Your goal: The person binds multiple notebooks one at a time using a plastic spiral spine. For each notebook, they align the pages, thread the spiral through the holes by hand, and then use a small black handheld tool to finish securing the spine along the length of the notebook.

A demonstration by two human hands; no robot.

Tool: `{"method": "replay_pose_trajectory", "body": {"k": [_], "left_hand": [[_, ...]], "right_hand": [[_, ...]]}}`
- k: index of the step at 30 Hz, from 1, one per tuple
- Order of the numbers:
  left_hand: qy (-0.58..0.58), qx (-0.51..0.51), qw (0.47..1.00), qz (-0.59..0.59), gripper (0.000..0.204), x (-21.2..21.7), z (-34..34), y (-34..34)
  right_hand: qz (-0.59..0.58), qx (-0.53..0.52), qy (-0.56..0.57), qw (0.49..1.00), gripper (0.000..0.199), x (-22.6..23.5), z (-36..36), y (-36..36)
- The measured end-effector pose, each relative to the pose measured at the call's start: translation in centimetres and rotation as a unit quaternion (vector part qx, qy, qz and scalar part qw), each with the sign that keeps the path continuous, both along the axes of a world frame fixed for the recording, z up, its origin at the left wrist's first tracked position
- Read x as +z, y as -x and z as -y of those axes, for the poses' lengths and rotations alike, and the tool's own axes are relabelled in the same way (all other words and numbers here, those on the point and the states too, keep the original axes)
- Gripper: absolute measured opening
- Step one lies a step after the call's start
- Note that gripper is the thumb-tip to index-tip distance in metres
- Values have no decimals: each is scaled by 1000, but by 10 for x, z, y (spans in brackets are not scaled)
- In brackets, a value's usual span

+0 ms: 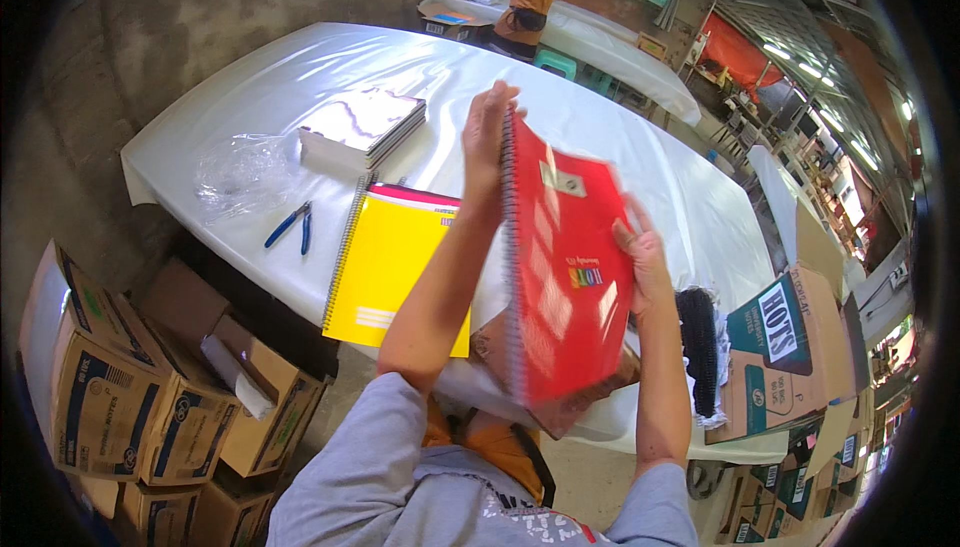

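I hold a red spiral notebook up in front of me, tilted, with its wire coil on the left. My left hand is at the upper end of the coil, its long fingers close together and partly hidden behind the cover. My right hand grips the opposite edge, thumb on the front. Below my left forearm lies a yellow spiral notebook with a pink-edged one under it. Farther off sits a stack of notebooks with a shiny cover. Blue-handled pliers rest left of the yellow notebook.
Crumpled clear plastic lies on the white-covered table. Black coils are bundled at its right side, by an open carton. More cartons are piled at lower left. Another person stands at a far table.
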State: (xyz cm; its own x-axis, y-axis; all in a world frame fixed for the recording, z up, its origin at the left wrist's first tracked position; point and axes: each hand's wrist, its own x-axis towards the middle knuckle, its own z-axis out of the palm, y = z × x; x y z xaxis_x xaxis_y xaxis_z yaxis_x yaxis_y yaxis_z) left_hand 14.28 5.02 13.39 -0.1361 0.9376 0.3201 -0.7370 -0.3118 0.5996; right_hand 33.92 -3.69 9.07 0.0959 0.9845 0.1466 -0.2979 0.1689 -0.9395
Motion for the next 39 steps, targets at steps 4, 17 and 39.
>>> {"method": "replay_pose_trajectory", "body": {"k": [4,17,39], "left_hand": [[90,-110,990,13,29,-34,3,42],[52,-98,993,48,22,-87,9,101],[95,225,944,-220,21,-88,38,166]], "right_hand": [[150,-124,-100,976,66,20,16,22],[403,-213,-215,864,64,31,37,89],[447,-74,-493,743,48,34,51,155]]}}
